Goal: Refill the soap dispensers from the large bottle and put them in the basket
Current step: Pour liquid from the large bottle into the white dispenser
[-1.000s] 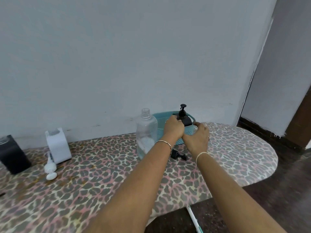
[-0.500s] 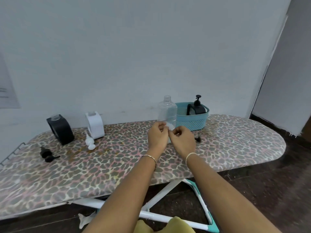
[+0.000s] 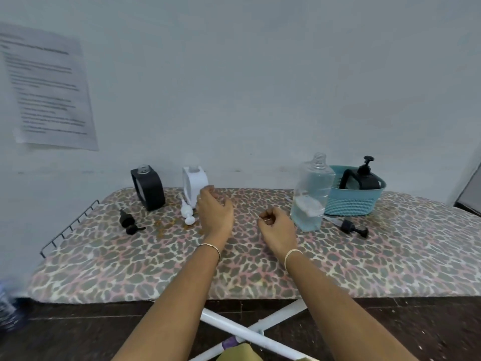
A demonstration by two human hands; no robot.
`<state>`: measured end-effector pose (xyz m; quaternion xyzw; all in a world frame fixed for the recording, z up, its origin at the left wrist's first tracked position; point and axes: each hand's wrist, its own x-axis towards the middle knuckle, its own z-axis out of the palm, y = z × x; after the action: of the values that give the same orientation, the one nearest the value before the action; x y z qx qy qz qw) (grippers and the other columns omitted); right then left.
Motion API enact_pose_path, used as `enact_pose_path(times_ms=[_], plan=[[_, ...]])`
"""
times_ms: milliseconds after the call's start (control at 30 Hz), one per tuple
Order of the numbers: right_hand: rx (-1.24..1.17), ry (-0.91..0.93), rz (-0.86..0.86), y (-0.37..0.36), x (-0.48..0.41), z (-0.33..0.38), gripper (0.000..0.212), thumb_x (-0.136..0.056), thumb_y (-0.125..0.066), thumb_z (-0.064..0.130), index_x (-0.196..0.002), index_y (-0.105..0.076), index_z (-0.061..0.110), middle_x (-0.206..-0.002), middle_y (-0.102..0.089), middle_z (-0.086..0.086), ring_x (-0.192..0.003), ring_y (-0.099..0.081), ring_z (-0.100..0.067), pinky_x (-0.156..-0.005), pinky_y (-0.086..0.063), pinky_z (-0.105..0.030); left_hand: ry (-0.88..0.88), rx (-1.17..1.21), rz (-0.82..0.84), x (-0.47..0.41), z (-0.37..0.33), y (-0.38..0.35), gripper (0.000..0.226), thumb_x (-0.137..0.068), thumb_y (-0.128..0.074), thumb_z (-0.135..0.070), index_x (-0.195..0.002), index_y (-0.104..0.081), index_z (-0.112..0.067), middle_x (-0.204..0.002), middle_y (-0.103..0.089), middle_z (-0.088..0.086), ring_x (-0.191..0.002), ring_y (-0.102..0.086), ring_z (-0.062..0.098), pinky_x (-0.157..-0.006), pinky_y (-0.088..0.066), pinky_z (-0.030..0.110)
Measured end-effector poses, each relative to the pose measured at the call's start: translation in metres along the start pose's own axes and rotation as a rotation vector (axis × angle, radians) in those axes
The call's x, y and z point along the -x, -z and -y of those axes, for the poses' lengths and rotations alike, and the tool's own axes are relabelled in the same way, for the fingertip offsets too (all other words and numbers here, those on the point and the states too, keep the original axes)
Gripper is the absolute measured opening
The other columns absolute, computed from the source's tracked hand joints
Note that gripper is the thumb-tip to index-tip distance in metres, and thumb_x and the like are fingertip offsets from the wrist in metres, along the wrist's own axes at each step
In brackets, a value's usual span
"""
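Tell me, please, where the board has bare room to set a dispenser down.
Free: the near strip of the ironing board along its front edge, and its right end past the basket. Crowded: the back left round the black dispenser, white dispenser and white pump.

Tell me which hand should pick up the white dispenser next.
Left. The left hand hovers right in front of the white dispenser, holding nothing. The right hand sits farther right, nearer the large bottle, so it probably suits pouring.
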<state>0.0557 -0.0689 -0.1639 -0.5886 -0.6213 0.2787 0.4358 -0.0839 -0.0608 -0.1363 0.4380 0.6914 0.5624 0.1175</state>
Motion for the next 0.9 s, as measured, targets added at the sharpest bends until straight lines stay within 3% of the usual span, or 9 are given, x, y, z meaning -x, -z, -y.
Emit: enact_pose_path(times_ms=[100,200,367,500,733,900], plan=[[-0.020,0.022,-0.022,-0.016,-0.009,0.001,0.008,-0.085,-0.061,0.013,-0.089,-0.061,0.019,-0.085,-0.064,0.001,-0.077,-0.062,-0.016,-0.074,-0.053,-0.033,-0.012,-0.065,-0.082,-0.027,0.011,0.007,0.061,-0.083,-0.069,-0.023,-0.133,-0.038,-0.005,-0.130,-0.044,0.015,-0.122,-0.040,0.031,-0.105,-0.033,0.038],[0.026,0.044,-0.032,-0.029,-0.018,-0.001,0.008,-0.086,-0.062,0.014,-0.092,-0.062,0.019,-0.090,-0.064,0.002,-0.083,-0.060,-0.014,-0.078,-0.051,-0.029,0.017,-0.043,-0.062,-0.052,0.021,0.007,0.092,-0.074,-0.078,-0.025,-0.142,-0.022,-0.001,-0.144,-0.030,0.019,-0.134,-0.029,0.036,-0.114,-0.025,0.045],[0.095,0.084,0.008,-0.041,-0.025,-0.006,0.008,-0.086,-0.062,0.015,-0.092,-0.063,0.020,-0.088,-0.063,0.005,-0.081,-0.059,-0.010,-0.075,-0.050,-0.026,0.057,-0.005,0.015,-0.074,0.031,0.003,0.122,-0.071,-0.084,-0.023,-0.149,0.006,0.001,-0.158,-0.009,0.016,-0.146,-0.012,0.029,-0.120,-0.014,0.035],[0.093,0.068,0.051,-0.043,-0.029,-0.011,0.009,-0.085,-0.061,0.014,-0.090,-0.063,0.021,-0.084,-0.064,0.006,-0.075,-0.060,-0.010,-0.070,-0.050,-0.025,0.103,0.031,0.017,-0.084,0.032,-0.006,0.124,-0.070,-0.085,-0.023,-0.150,0.007,-0.002,-0.157,-0.020,0.017,-0.144,-0.023,0.030,-0.118,-0.022,0.037],[0.177,0.087,0.073,-0.044,-0.029,-0.013,0.012,-0.084,-0.060,0.017,-0.095,-0.064,0.019,-0.091,-0.065,0.004,-0.084,-0.060,-0.011,-0.078,-0.051,-0.026,0.145,0.000,0.000,-0.087,0.031,-0.013,0.106,-0.078,-0.076,-0.013,-0.152,0.000,-0.009,-0.147,-0.039,0.015,-0.132,-0.042,0.033,-0.109,-0.038,0.043],[0.174,0.087,0.069,-0.044,-0.028,-0.013,0.010,-0.085,-0.061,0.017,-0.093,-0.064,0.020,-0.090,-0.064,0.004,-0.082,-0.060,-0.010,-0.075,-0.049,-0.023,0.062,-0.131,-0.026,-0.084,0.027,-0.007,0.105,-0.084,-0.069,-0.015,-0.153,0.010,-0.016,-0.116,-0.060,0.016,-0.102,-0.061,0.032,-0.081,-0.047,0.036]])
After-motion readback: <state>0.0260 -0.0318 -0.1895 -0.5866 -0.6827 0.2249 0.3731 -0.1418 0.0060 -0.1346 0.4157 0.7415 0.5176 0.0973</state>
